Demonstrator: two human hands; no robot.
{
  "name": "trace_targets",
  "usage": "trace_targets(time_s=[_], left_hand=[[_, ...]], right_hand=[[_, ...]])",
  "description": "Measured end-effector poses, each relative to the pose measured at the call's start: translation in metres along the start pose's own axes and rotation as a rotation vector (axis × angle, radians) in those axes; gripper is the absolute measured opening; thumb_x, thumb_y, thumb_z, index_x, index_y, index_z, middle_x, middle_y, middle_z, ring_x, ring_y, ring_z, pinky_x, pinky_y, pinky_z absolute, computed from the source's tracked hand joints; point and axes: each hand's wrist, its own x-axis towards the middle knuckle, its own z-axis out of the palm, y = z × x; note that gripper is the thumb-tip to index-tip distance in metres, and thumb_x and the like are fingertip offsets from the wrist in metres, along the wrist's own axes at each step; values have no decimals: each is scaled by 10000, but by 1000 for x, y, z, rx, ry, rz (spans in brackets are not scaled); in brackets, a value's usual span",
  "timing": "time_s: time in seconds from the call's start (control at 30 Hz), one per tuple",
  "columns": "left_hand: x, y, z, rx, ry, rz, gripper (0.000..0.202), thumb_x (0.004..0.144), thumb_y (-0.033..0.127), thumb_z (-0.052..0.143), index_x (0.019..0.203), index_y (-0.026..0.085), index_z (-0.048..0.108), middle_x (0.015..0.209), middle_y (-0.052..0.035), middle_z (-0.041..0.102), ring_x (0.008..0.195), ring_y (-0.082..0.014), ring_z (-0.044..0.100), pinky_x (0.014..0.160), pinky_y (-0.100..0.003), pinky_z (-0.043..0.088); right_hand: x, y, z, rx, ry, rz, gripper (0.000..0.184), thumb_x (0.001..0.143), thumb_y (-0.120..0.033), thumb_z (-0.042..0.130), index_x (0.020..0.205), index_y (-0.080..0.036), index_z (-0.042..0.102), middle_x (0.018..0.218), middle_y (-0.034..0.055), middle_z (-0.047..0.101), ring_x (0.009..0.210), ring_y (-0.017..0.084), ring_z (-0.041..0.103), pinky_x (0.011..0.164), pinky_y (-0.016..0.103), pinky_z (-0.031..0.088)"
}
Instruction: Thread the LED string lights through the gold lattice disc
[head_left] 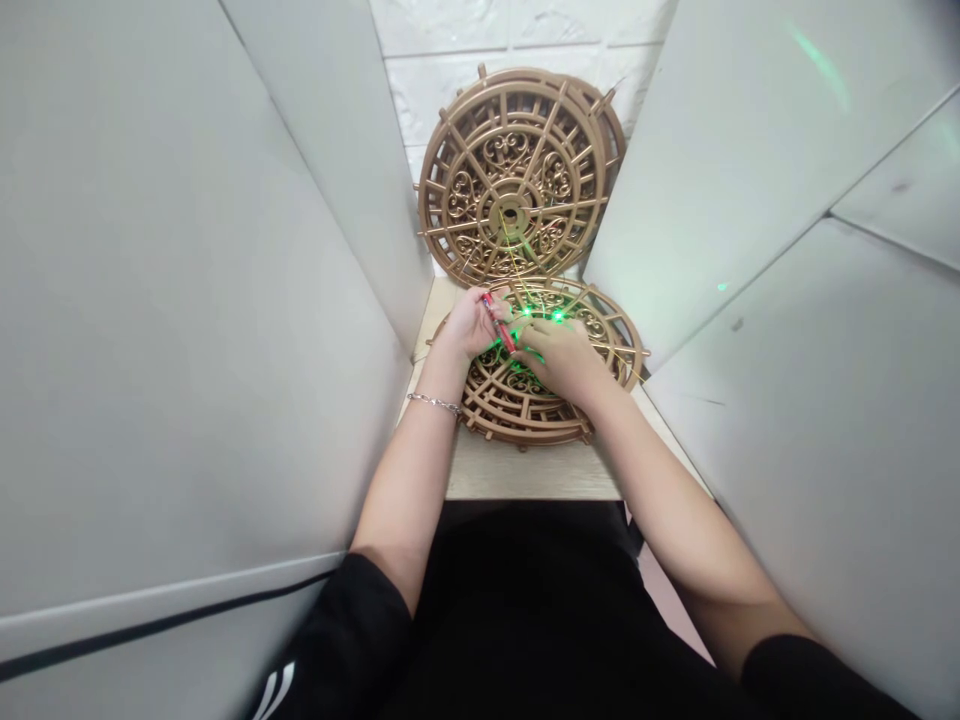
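My left hand (471, 325) is closed around a small red stick with dark markings (499, 324), perhaps a battery or a pen; I cannot tell which. Just to its right, my right hand (562, 355) has its fingers curled in beside the stick's lower end. What those fingers hold, if anything, is hidden. Green lights (558, 316) glow at the knuckles, on or near a thin yellow wire (514, 258). Both hands are over a round gold openwork disc (525, 432), which lies on top of others like it.
More gold scrollwork discs (517, 180) lean upright against the white brick-patterned wall (442, 28). Tall pale panels stand close on the left (187, 300) and right (840, 400). The discs lie on a light wooden surface (532, 475) whose front edge meets my body.
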Motion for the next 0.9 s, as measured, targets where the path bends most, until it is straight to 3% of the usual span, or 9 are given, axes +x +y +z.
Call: trace_targets(time_s=[0.23, 0.43, 0.67, 0.9], left_hand=[[0, 0, 0, -16, 28, 8, 214, 834, 172, 292, 718, 150, 471, 432, 44, 347, 372, -58, 366, 421, -162, 319], [-4, 0, 3, 5, 53, 3, 239, 849, 181, 263, 723, 156, 465, 430, 65, 326, 364, -51, 366, 552, -202, 439], [-1, 0, 3, 17, 55, 33, 238, 846, 161, 253, 714, 152, 451, 428, 62, 333, 348, -46, 362, 447, -157, 372], [-2, -1, 5, 8, 62, -3, 256, 850, 194, 246, 716, 153, 460, 423, 69, 325, 353, -43, 357, 549, -204, 467]], right_hand=[[0, 1, 0, 19, 3, -1, 144, 834, -269, 466, 848, -193, 587, 971, 59, 644, 910, 202, 550, 773, 330, 247], [0, 6, 4, 153, 8, 13, 163, 829, -306, 479, 762, -197, 580, 788, 1, 664, 711, 133, 548, 799, 313, 239], [1, 10, 8, 107, 58, 40, 149, 801, -329, 517, 794, -204, 597, 774, 14, 663, 696, 157, 536, 776, 317, 248], [0, 7, 6, 148, 91, 12, 108, 797, -284, 519, 756, -197, 570, 745, 0, 643, 674, 139, 528, 833, 333, 239]])
